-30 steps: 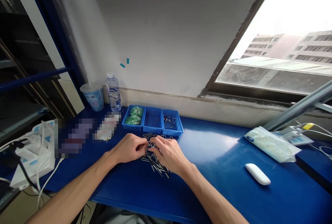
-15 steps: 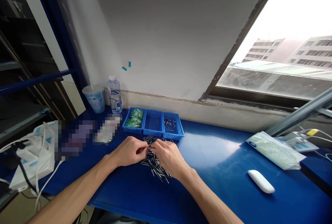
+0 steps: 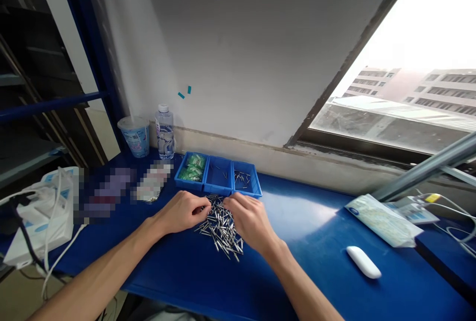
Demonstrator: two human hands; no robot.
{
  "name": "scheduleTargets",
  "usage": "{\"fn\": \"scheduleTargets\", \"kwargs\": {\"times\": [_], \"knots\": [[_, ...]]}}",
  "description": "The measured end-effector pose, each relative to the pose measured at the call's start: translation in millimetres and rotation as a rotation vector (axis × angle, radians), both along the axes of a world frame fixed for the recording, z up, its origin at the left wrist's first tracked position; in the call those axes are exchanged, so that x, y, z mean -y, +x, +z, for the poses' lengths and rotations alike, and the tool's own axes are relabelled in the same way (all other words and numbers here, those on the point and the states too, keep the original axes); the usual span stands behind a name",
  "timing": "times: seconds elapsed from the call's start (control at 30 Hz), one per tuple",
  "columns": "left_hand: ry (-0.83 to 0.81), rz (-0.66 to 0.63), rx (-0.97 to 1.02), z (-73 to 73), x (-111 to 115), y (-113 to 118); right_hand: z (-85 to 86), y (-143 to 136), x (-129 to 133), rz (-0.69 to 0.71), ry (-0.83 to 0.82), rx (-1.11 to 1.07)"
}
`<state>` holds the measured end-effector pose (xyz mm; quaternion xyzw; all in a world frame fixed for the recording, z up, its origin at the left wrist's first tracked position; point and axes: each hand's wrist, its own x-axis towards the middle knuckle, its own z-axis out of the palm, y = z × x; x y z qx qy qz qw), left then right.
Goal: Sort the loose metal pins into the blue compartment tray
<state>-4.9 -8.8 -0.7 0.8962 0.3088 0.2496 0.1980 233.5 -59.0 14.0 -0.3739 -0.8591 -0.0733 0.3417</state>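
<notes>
A loose pile of thin metal pins [image 3: 223,232] lies on the blue table. At its left edge is my left hand [image 3: 186,210], thumb and fingers pinched together; what they hold, if anything, is too small to name. My right hand [image 3: 247,217] bends over the right side of the pile, its fingers curled down and their tips mostly hidden. Just behind the pile stand three blue bins: the left bin [image 3: 179,182] holds green packets, the middle bin [image 3: 218,175] has a few thin pieces, and the right bin [image 3: 256,185] has several pins.
A lidded cup [image 3: 136,137] and a water bottle [image 3: 165,133] stand by the wall. White power strips with cables [image 3: 44,222] lie at the left. On the right are a white mouse-like object [image 3: 363,262] and a packet [image 3: 383,219].
My hands have moved apart, the right one rightward, and more of the pin pile shows between them. The camera view has shifted slightly.
</notes>
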Motion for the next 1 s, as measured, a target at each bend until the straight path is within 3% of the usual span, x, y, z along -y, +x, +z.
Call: {"fn": "scheduleTargets", "kwargs": {"times": [0.1, 0.2, 0.27, 0.33, 0.4, 0.47, 0.57, 0.7, 0.83, 0.93, 1.0], "knots": [[-0.064, 0.069, 0.003, 2.9, -7.9, -10.3, 34.4, 7.7, 5.9, 0.010, 0.171, -0.300], [-0.103, 0.098, -0.067, 3.6, -13.4, -16.8, 69.4, 10.3, 3.2, -0.094, 0.377, -0.531], [-0.109, 0.108, -0.097, 2.9, -15.1, -17.8, 87.4, 10.5, -8.0, -0.165, 0.392, -0.594], [-0.113, 0.118, -0.107, 1.4, -16.3, -17.8, 100.0, 11.5, -25.8, -0.205, 0.341, -0.578], [-0.121, 0.132, -0.118, -1.0, -17.9, -18.2, 107.9, 14.2, -45.5, -0.220, 0.187, -0.452], [-0.136, 0.137, -0.124, -4.1, -20.0, -19.5, 112.8, 17.8, -61.4, -0.211, -0.038, -0.354], [-0.154, 0.130, -0.112, -8.7, -22.8, -21.5, 114.7, 20.9, -70.1, -0.223, -0.157, -0.338], [-0.137, 0.127, -0.134, -11.7, -23.0, -20.7, 96.2, 14.4, -56.7, -0.163, -0.227, -0.154], [-0.109, 0.153, -0.179, -9.5, -21.0, -17.5, 45.1, 2.0, -34.7, -0.062, -0.366, 0.039], [-0.112, 0.141, -0.164, -4.5, -17.8, -15.3, 4.9, -3.6, -20.8, -0.056, -0.345, 0.111], [-0.131, 0.113, -0.111, -0.6, -14.5, -13.3, -13.1, -5.9, -14.3, -0.048, -0.301, 0.153]]}}
